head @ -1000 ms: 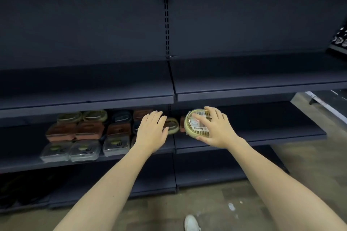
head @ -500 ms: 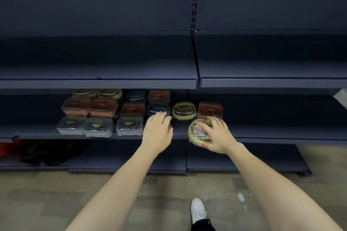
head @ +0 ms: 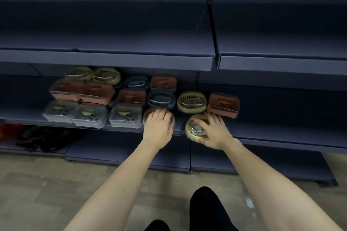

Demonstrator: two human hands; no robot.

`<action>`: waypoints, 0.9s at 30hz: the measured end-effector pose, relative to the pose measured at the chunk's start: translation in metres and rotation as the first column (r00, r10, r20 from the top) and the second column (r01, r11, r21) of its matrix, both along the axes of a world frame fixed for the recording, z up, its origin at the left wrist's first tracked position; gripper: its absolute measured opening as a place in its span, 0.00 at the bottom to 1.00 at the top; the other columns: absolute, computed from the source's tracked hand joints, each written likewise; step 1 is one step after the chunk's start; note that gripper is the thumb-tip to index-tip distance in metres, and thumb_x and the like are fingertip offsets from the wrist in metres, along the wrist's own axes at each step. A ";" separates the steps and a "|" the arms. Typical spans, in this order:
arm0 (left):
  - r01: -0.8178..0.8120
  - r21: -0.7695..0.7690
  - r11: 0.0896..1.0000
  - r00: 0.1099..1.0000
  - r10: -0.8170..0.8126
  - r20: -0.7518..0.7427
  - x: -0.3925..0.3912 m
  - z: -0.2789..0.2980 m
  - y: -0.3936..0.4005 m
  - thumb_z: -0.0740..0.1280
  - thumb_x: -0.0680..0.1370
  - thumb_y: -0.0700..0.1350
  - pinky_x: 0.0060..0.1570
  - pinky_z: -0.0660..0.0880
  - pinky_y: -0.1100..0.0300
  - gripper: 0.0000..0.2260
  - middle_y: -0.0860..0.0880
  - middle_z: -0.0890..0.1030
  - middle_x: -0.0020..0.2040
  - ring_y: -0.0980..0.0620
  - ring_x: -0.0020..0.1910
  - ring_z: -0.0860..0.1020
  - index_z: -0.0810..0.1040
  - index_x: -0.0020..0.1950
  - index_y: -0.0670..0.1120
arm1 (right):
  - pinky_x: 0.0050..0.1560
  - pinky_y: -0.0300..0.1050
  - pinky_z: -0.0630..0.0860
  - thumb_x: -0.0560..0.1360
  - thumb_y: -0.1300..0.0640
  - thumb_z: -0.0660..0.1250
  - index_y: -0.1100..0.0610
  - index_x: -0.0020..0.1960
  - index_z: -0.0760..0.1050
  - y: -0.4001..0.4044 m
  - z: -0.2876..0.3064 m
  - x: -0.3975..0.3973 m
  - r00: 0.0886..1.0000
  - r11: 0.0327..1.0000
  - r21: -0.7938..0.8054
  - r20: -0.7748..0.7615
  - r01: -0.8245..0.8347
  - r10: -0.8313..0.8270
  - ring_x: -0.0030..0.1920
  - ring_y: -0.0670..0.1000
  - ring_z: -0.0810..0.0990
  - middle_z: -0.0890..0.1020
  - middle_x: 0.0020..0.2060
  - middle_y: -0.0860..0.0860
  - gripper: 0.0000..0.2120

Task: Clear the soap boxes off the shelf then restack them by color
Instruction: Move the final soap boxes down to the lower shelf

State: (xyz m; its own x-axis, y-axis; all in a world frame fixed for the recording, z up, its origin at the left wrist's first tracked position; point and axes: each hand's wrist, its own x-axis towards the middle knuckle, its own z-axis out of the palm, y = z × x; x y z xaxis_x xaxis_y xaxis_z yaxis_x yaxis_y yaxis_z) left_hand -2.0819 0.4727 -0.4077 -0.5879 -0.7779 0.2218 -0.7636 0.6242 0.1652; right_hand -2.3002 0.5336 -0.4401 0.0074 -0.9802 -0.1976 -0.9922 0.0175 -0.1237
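Roughly a dozen soap boxes sit on the dark blue metal shelf [head: 262, 138], so by my reading the restacking is under way but unfinished: three clear square plastic boxes [head: 90, 115] line the front edge, terracotta rectangular boxes [head: 82, 91] sit behind them, and pale yellow oval boxes [head: 92, 75] stand at the back, yet dark blue oval boxes [head: 161, 98] and a lone terracotta box [head: 222, 104] remain mixed in on the right (not yet grouped). The left hand [head: 158, 129] curls its fingers over a reddish round box [head: 150, 116] at the shelf front; the right hand [head: 214, 131] grips a pale yellow oval box [head: 195, 129] at the shelf edge
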 end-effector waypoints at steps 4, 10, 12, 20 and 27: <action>-0.021 -0.005 1.000 1.000 0.021 -0.003 -0.013 -0.024 -0.016 0.69 0.66 0.42 0.50 0.76 0.48 0.15 0.42 0.80 0.50 0.40 0.49 0.78 0.79 0.52 0.41 | 0.73 0.56 0.48 0.73 0.37 0.62 0.41 0.76 0.49 -0.022 -0.025 -0.012 1.000 1.000 0.019 0.003 0.017 -0.017 0.73 0.62 0.52 0.55 0.74 0.57 0.36; -0.067 0.010 0.998 0.997 0.066 0.049 -0.028 -0.051 -0.039 0.69 0.68 0.44 0.47 0.76 0.47 0.15 0.39 0.81 0.48 0.37 0.47 0.79 0.80 0.52 0.40 | 0.73 0.56 0.52 0.69 0.31 0.57 0.39 0.75 0.52 -0.046 -0.051 -0.025 0.999 0.998 -0.062 0.042 -0.008 0.010 0.73 0.63 0.53 0.56 0.74 0.56 0.37; -0.089 0.028 0.996 0.994 0.087 0.061 -0.033 -0.059 -0.046 0.75 0.66 0.42 0.48 0.76 0.44 0.17 0.37 0.81 0.50 0.35 0.49 0.79 0.80 0.53 0.39 | 0.72 0.56 0.53 0.69 0.31 0.57 0.40 0.75 0.53 -0.054 -0.053 -0.026 0.998 0.995 -0.095 0.063 -0.015 0.021 0.73 0.63 0.53 0.56 0.74 0.56 0.37; -0.098 0.076 0.992 0.994 0.094 0.052 -0.046 -0.078 -0.059 0.73 0.70 0.48 0.53 0.74 0.42 0.20 0.34 0.78 0.58 0.33 0.56 0.77 0.79 0.57 0.38 | 0.73 0.55 0.46 0.72 0.36 0.65 0.41 0.76 0.48 -0.089 -0.057 -0.035 0.999 0.996 -0.091 0.017 -0.026 0.027 0.76 0.59 0.43 0.46 0.77 0.53 0.39; -0.110 0.069 0.991 0.993 0.107 0.051 -0.037 -0.077 -0.059 0.70 0.71 0.51 0.56 0.72 0.43 0.21 0.35 0.78 0.58 0.34 0.58 0.76 0.78 0.57 0.38 | 0.73 0.59 0.40 0.73 0.35 0.62 0.41 0.76 0.38 -0.098 -0.035 -0.015 0.982 0.997 0.001 -0.177 0.073 -0.071 0.75 0.62 0.38 0.39 0.76 0.55 0.42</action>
